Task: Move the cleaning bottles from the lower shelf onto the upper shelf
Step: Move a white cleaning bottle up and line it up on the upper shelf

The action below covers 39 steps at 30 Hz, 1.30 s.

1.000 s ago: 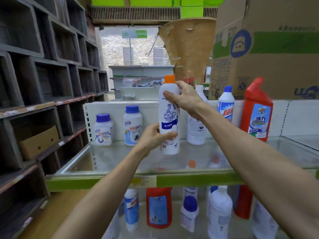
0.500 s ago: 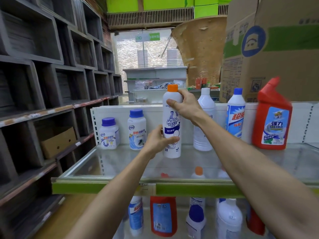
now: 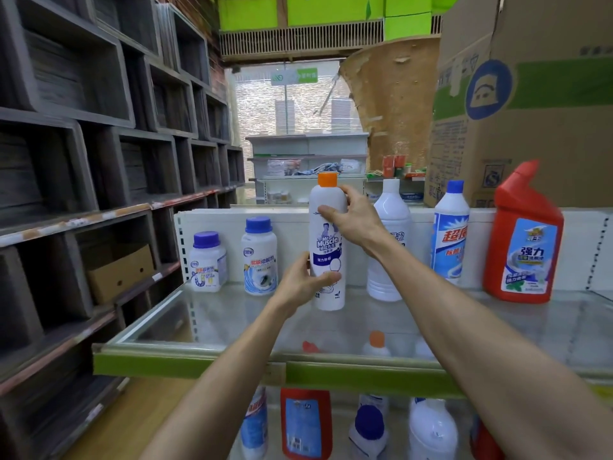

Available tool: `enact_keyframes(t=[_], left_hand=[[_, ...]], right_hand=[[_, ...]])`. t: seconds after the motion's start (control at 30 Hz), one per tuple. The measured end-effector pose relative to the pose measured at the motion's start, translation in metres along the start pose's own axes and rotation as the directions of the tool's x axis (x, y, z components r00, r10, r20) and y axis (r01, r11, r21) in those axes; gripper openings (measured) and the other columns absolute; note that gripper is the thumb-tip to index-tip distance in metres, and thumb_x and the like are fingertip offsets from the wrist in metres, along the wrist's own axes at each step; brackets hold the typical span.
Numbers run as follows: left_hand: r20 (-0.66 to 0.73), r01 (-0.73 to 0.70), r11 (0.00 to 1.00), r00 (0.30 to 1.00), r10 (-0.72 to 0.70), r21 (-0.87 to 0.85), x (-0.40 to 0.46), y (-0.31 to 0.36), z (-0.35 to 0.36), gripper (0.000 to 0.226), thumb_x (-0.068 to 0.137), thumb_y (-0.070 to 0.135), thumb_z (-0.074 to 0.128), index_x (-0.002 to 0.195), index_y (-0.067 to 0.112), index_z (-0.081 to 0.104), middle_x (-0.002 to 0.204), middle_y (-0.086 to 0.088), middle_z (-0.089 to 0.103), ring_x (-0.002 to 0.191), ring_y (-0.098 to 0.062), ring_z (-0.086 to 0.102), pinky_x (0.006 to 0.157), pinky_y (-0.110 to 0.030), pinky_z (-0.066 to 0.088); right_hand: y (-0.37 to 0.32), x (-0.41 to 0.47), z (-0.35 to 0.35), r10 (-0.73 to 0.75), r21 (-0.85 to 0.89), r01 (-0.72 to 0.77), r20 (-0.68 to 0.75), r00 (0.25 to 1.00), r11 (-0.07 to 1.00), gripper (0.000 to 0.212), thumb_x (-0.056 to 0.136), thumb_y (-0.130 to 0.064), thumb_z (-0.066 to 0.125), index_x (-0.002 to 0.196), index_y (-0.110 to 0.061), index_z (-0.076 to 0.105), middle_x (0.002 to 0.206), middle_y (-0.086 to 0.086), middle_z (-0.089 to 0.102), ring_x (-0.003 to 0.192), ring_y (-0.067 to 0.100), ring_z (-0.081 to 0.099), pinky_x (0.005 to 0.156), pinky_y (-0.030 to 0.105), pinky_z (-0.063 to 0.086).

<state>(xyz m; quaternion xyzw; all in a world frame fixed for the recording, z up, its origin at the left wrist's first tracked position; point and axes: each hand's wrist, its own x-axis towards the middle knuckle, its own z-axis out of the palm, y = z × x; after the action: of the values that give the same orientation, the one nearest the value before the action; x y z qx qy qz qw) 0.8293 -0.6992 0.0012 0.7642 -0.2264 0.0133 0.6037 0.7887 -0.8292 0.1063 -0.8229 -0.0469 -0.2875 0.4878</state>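
A tall white bottle with an orange cap [image 3: 326,227] stands upright on the glass upper shelf [image 3: 232,323]. My right hand [image 3: 356,220] grips its upper part and my left hand [image 3: 303,282] wraps its lower part. Along the shelf's back stand two short white jars with blue lids [image 3: 208,262] [image 3: 259,257], a plain white bottle [image 3: 389,247], a blue-capped bottle [image 3: 449,234] and a red angled-neck bottle [image 3: 522,237]. On the lower shelf below are several more bottles, among them a red one [image 3: 305,423] and a white one [image 3: 431,429].
Dark wooden cubby shelves [image 3: 99,161] line the left side, one holding a small cardboard box [image 3: 121,272]. A large cardboard carton [image 3: 530,104] sits behind the shelf at right. The upper shelf has a green front edge [image 3: 185,361].
The orange-capped bottle has come down and now rests on the glass shelf, still in both hands. The view has shifted slightly.
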Motion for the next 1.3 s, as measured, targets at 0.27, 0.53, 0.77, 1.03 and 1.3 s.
enact_keyframes(t=[0.27,0.53,0.77,1.03,1.3], left_hand=[[-0.211,-0.028,1.0,0.977,0.028,0.001,-0.055,0.012,-0.03,0.041,0.091,0.033,0.071,0.126,0.015,0.059,0.122,-0.004,0.063,0.109,-0.021,0.064,0.09,-0.034,0.054],[-0.233,-0.2,0.901,0.966,0.115,-0.384,-0.18,0.016,-0.083,0.014,0.101,0.019,0.054,0.102,0.013,0.067,0.078,0.0,0.065,0.068,-0.018,0.066,0.071,-0.032,0.059],[-0.215,-0.211,0.934,0.965,0.151,-0.29,-0.26,-0.024,-0.099,0.017,0.103,0.017,0.053,0.098,0.008,0.067,0.071,-0.003,0.061,0.057,-0.015,0.06,0.062,-0.028,0.054],[-0.077,-0.237,0.972,0.969,0.236,0.005,-0.279,-0.056,-0.075,0.014,0.101,0.024,0.058,0.097,0.012,0.066,0.073,0.005,0.065,0.061,-0.013,0.064,0.059,-0.03,0.053],[0.131,-0.302,0.794,0.952,0.275,0.528,-0.288,-0.098,-0.002,0.018,0.096,0.043,0.059,0.1,0.026,0.064,0.085,0.014,0.066,0.068,-0.003,0.061,0.064,-0.038,0.055]], right_hand=[[-0.005,-0.045,-0.007,0.043,0.092,-0.024,-0.21,0.977,0.995,0.042,0.094,-0.035,0.065,0.128,-0.014,0.053,0.117,0.002,0.06,0.095,0.012,0.06,0.085,0.03,0.053],[-0.025,-0.164,0.016,0.06,0.424,0.01,-0.152,0.987,0.906,0.007,0.099,-0.015,0.06,0.094,-0.009,0.061,0.076,0.007,0.066,0.063,0.014,0.06,0.062,0.028,0.054],[-0.023,-0.266,0.055,0.072,0.332,-0.027,-0.123,0.99,0.943,0.013,0.099,-0.014,0.06,0.086,-0.013,0.061,0.067,0.002,0.061,0.061,0.014,0.057,0.06,0.029,0.05],[-0.001,-0.299,0.055,0.055,0.089,-0.041,-0.156,0.986,0.995,0.013,0.096,-0.023,0.064,0.083,-0.024,0.063,0.069,-0.001,0.065,0.063,0.012,0.061,0.066,0.035,0.053],[0.075,-0.325,0.008,-0.041,-0.451,0.02,-0.037,0.998,0.892,0.017,0.097,-0.03,0.058,0.09,-0.016,0.065,0.077,-0.005,0.067,0.074,0.016,0.059,0.072,0.04,0.052]])
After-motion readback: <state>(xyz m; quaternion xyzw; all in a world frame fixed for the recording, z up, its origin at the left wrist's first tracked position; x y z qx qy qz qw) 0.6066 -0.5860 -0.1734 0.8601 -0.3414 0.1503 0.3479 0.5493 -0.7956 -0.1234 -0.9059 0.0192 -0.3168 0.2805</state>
